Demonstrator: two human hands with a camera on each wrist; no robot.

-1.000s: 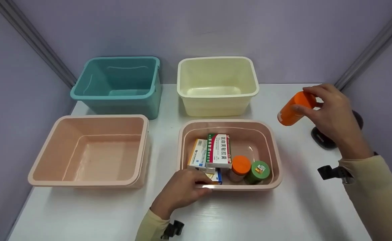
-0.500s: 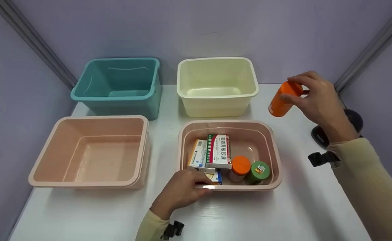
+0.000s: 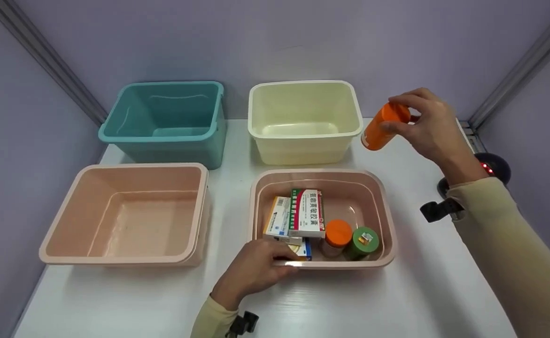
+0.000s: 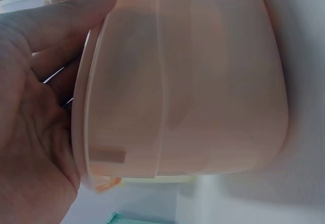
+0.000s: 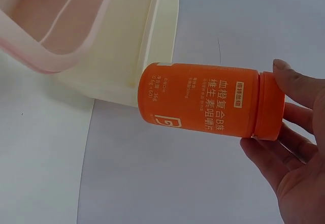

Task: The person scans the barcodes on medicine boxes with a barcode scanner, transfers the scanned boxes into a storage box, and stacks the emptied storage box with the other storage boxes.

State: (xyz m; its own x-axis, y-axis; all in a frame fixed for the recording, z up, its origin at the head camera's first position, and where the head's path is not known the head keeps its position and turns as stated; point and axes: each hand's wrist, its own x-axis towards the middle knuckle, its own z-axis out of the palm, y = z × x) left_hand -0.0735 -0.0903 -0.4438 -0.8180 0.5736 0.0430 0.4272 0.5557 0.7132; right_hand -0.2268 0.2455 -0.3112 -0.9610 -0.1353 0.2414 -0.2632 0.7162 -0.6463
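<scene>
My right hand [image 3: 427, 124] grips an orange pill bottle [image 5: 203, 101] by its cap, thumb on one side and fingers on the other. The bottle is tilted, its base pointing down and left, in the air just right of the cream bin [image 3: 305, 148]. My left hand [image 3: 256, 263] holds the front rim of the right pink bin [image 3: 387, 220], its thumb outside the wall in the left wrist view. Inside that bin lie several medicine boxes [image 3: 307, 211], an orange-capped bottle [image 3: 338, 232] and a green-capped bottle [image 3: 364, 240]. Part of one box is hidden behind my left hand.
A teal bin [image 3: 162, 138] stands at the back left, with another pink bin [image 3: 124, 258] in front of it. Beyond my right forearm is a black device [image 3: 493, 166] with red lights. Walls enclose the white table [image 3: 298, 305] at the back and sides.
My right hand has carried the orange pill bottle left and upward, toward the cream bin. Red lights now show on the black device. My left hand has stayed on the rim.
</scene>
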